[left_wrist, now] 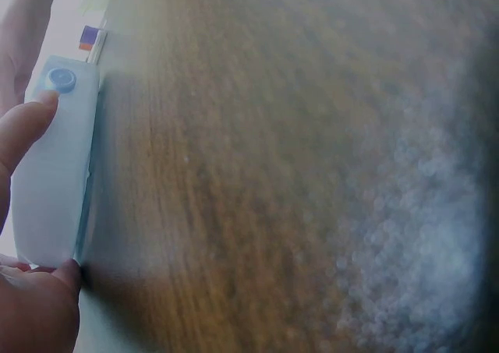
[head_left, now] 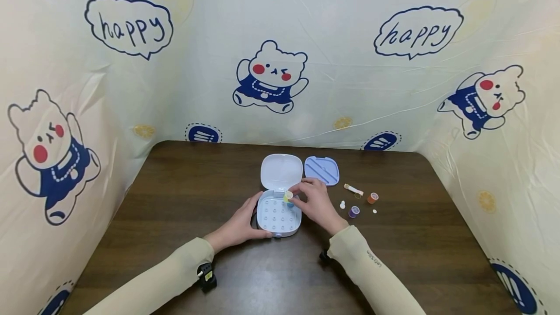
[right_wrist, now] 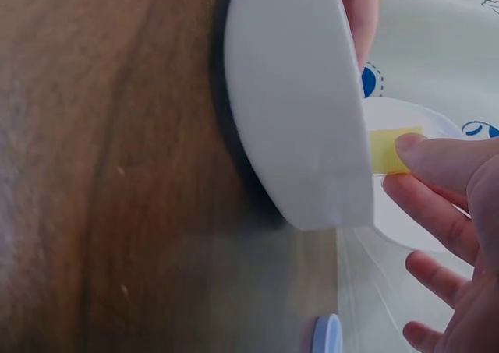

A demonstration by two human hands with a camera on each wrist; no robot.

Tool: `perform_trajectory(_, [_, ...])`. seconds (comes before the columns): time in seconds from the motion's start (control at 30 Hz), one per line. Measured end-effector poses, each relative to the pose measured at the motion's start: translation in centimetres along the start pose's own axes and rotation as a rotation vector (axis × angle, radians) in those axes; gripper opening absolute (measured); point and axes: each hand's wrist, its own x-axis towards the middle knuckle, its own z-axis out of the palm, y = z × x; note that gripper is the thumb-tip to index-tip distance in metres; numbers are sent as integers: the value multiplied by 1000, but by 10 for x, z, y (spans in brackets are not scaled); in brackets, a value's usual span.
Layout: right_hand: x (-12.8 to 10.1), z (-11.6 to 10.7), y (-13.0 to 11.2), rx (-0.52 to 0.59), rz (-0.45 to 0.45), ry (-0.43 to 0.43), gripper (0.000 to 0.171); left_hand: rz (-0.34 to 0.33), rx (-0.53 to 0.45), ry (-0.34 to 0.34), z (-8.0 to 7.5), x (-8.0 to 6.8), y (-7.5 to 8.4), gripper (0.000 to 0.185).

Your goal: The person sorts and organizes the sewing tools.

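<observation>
Yellow spool (head_left: 288, 197) sits pinched in my right hand (head_left: 316, 204), fingers clamped on it at the tips, right over the white case (head_left: 278, 218) at its 1 o'clock corner, next to the hinge. From my fingertips the open tray lies at 7 o'clock, so that's the direction that matters. Spool's axis looks roughly upright in the head view; the right wrist view only shows a yellow sliver behind the case wall, can't confirm tilt.

Left hand (head_left: 239, 226) grips the case at its 8 o'clock side, thumb on the front edge, fingers curled against the wall. Right hand is the nearer one to the loose parts.

Count on the wooden table (head_left: 175, 198): one case with lid (head_left: 282, 170) flipped up at 12, one blue insert tray (head_left: 322, 170) at 1 o'clock, one orange spool (head_left: 372, 198), one purple spool (head_left: 354, 212), one small labelled stick (head_left: 353, 189), two small white bits (head_left: 342, 204).
</observation>
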Motion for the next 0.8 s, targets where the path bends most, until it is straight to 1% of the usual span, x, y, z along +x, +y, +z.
perform_trajectory(0.13, [0, 4, -4, -12, 17, 24, 18, 1, -3, 2, 0, 0, 0, 122])
perform_trajectory(0.37, [1, 16, -7, -36, 24, 110, 19, 1, -5, 2, -1, 0, 0, 121])
perform_trajectory(0.6, [1, 21, -9, -98, 20, 103, 17, 5, 0, 4, 0, 0, -1, 121])
perform_trajectory(0.8, [1, 25, -8, -152, 8, 98, 19, 9, -2, 5, 0, 0, -1, 120])
